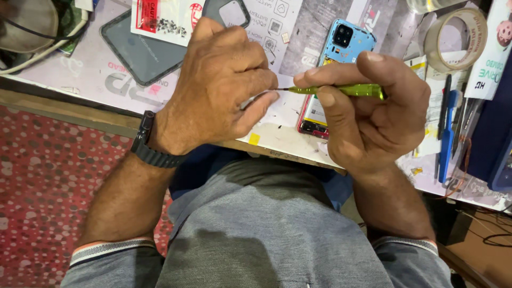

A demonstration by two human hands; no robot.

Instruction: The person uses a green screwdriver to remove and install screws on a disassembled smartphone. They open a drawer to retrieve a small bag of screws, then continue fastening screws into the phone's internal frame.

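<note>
Gripping green screwdriver, right hand; left hand pinched at its tip; opened blue phone beneath.

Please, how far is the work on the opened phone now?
Done: the phone lies open on the desk, insides exposed. In hand: the right hand holds a green screwdriver, its tip at something small pinched in the left hand. Left: the phone is not yet closed.

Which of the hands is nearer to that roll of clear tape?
The right hand. It sits just left of and below the tape roll, holding a green screwdriver. The left hand is much farther left.
</note>
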